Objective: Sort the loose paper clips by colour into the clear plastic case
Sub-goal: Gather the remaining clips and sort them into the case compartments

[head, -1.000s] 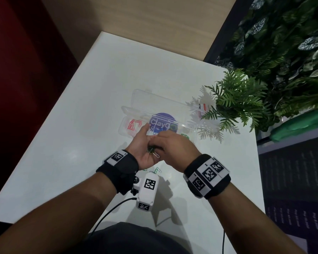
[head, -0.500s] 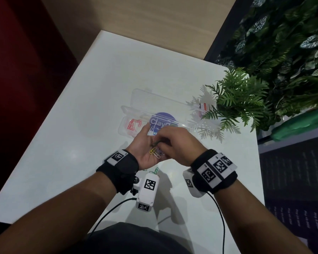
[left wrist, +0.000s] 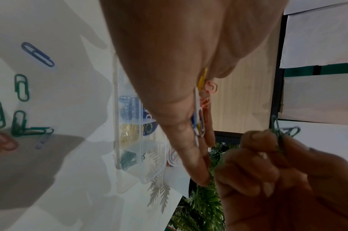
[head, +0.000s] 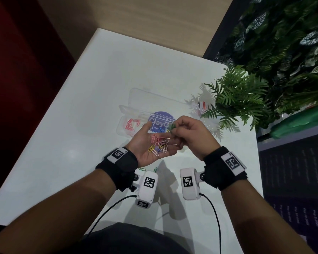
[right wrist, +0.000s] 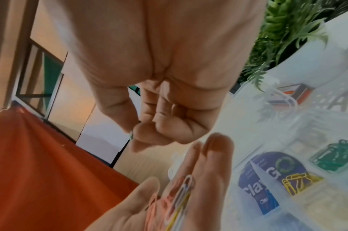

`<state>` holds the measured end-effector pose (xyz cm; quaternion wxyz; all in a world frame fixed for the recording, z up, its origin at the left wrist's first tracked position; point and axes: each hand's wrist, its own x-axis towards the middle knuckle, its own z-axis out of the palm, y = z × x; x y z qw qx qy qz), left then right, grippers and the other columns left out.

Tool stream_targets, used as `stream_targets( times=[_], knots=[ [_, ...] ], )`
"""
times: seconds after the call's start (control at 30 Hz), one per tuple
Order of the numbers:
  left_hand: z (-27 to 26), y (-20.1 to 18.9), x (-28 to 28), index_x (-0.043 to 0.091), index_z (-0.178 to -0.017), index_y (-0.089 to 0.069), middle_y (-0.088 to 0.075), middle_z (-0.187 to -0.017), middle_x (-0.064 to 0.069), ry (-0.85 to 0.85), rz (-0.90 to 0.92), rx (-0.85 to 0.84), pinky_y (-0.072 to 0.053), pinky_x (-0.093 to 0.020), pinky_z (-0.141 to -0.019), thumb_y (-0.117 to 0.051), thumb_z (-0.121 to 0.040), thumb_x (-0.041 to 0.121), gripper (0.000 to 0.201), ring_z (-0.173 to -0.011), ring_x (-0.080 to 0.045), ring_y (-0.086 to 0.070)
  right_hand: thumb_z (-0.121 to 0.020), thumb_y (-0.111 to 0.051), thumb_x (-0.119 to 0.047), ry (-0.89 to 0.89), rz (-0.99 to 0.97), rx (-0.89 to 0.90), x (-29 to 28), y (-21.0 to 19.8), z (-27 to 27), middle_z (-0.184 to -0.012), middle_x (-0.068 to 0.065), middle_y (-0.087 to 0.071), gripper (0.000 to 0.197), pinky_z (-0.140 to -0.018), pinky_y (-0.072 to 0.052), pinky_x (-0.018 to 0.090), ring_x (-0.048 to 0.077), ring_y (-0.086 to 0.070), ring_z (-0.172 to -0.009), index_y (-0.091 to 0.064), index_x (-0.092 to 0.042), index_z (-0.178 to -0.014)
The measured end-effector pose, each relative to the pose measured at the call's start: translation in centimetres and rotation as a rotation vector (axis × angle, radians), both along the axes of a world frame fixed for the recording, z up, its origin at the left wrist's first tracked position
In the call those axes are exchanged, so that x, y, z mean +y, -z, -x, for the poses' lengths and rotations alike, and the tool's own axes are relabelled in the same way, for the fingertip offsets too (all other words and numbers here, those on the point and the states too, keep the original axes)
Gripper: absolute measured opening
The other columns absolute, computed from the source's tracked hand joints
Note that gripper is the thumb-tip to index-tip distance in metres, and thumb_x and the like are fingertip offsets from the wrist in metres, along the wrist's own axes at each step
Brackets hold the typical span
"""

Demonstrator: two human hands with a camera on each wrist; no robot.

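My left hand [head: 147,143] lies palm up and flat in front of the case, with a heap of mixed paper clips [head: 159,143] (pink, yellow, white, blue) on it. Just right of it, my right hand [head: 191,136] pinches a few green clips [head: 172,127] between thumb and fingertips; the left wrist view shows these green clips [left wrist: 278,131] sticking out of that pinch. The clear plastic case [head: 126,111] lies open on the white table, with red clips [head: 131,124] in its left compartment. Blue [left wrist: 129,107], yellow [left wrist: 128,134] and green [left wrist: 127,157] groups fill other compartments.
Loose green and blue clips [left wrist: 21,87] lie on the table near me, two of them [head: 155,169] by my left wrist. A fern [head: 237,99] and a small box [head: 203,105] stand right of the case. A purple round label [head: 161,119] shows through the case.
My right hand has lifted off my left palm and moved right and away, pinching green clips. The left palm, covered before, now lies flat and shows its heap of clips.
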<state>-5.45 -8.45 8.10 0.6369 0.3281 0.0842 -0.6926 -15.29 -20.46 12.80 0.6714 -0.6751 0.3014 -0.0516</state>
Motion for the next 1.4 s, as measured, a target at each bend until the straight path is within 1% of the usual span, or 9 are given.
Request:
stream_targets(
  times=[0.1, 0.37, 0.57, 0.67, 0.77, 0.87, 0.93, 1.17, 1.4],
  knots=[
    [-0.4, -0.1, 0.2, -0.007, -0.12, -0.058, -0.062, -0.119, -0.028, 0.002, -0.029, -0.007, -0.05, -0.044, -0.092, -0.028, -0.093, 0.062, 0.079, -0.105, -0.041, -0.063, -0.085, -0.05, 0.01, 0.085, 0.004, 0.009, -1.6, 0.5, 0.3, -0.06, 0.014, -0.053, 0.029, -0.045, -0.033, 0.024, 0.017, -0.043, -0.046, -0.048, -0.012, -0.067],
    [-1.5, 0.8, 1.0, -0.008, -0.117, -0.057, -0.061, -0.121, -0.029, -0.067, -0.09, 0.02, -0.049, -0.048, -0.089, -0.025, -0.096, 0.06, 0.078, -0.104, -0.042, -0.064, -0.082, -0.054, -0.002, 0.283, 0.197, 0.351, -6.1, 4.5, 1.5, -0.064, 0.009, -0.063, 0.019, -0.046, -0.036, 0.026, 0.018, -0.047, -0.05, -0.052, -0.011, -0.066],
    [-1.8, 1.0, 1.1, -0.007, -0.118, -0.057, -0.061, -0.121, -0.029, -0.078, -0.105, 0.005, -0.049, -0.048, -0.091, -0.025, -0.097, 0.06, 0.078, -0.108, -0.042, -0.062, -0.086, -0.058, -0.012, 0.211, 0.29, 0.593, -6.5, 7.4, 0.8, -0.075, 0.012, -0.069, 0.016, -0.049, -0.045, 0.027, 0.019, -0.056, -0.052, -0.061, -0.009, -0.07],
    [-1.9, 0.7, 1.0, -0.007, -0.115, -0.058, -0.061, -0.12, -0.03, -0.092, -0.1, 0.011, -0.05, -0.047, -0.09, -0.025, -0.097, 0.06, 0.077, -0.104, -0.042, -0.064, -0.085, -0.059, -0.018, 0.155, 0.419, 0.666, -6.4, 7.4, 0.8, -0.083, 0.011, -0.072, 0.012, -0.065, -0.054, 0.034, 0.026, -0.068, -0.07, -0.065, -0.011, -0.077],
    [-1.7, 0.5, 0.9, -0.008, -0.114, -0.058, -0.063, -0.117, -0.03, -0.096, -0.092, 0.015, -0.05, -0.049, -0.088, -0.024, -0.097, 0.061, 0.079, -0.099, -0.042, -0.066, -0.084, -0.061, -0.02, 0.137, 0.545, 0.578, -5.7, 6.0, 0.8, -0.085, 0.004, -0.07, 0.006, -0.075, -0.052, 0.03, 0.025, -0.067, -0.08, -0.066, -0.016, -0.083],
    [-1.4, 0.6, 0.7, -0.007, -0.113, -0.059, -0.063, -0.117, -0.029, -0.074, -0.092, 0.007, -0.048, -0.047, -0.093, -0.02, -0.094, 0.065, 0.084, -0.103, -0.042, -0.065, -0.084, -0.064, -0.015, 0.059, 0.624, 0.378, -3.6, 3.6, 0.4, -0.075, -0.007, -0.064, 0.004, -0.062, -0.04, 0.005, 0.005, -0.058, -0.068, -0.067, -0.017, -0.084],
    [-1.1, 0.6, 0.5, -0.007, -0.115, -0.059, -0.062, -0.12, -0.028, -0.056, -0.088, 0.0, -0.045, -0.048, -0.099, -0.017, -0.092, 0.069, 0.09, -0.109, -0.041, -0.061, -0.083, -0.066, -0.014, -0.035, 0.675, 0.286, -1.7, 2.1, -0.1, -0.075, -0.008, -0.062, 0.005, -0.058, -0.036, 0.002, -0.002, -0.052, -0.065, -0.07, -0.016, -0.086],
    [0.2, -0.5, 0.6, 0.001, -0.111, -0.059, -0.072, -0.08, -0.015, -0.03, -0.038, -0.023, -0.057, -0.045, -0.08, -0.006, -0.086, 0.075, 0.094, -0.08, -0.027, -0.071, -0.085, -0.062, -0.024, -0.451, 0.924, 0.235, 2.8, 0.4, -2.1, -0.081, -0.007, -0.047, 0.013, -0.07, -0.042, 0.031, 0.011, -0.045, -0.078, -0.069, -0.018, -0.093],
    [0.7, -0.9, 1.1, -0.001, -0.121, -0.055, -0.071, -0.093, -0.019, -0.027, -0.03, -0.026, -0.056, -0.048, -0.083, -0.009, -0.086, 0.076, 0.097, -0.088, -0.031, -0.07, -0.079, -0.066, -0.017, -0.448, 0.856, 0.248, 3.2, 0.0, -2.0, -0.079, 0.0, -0.057, 0.006, -0.072, -0.047, 0.038, 0.019, -0.053, -0.075, -0.061, -0.015, -0.076]
  ],
)
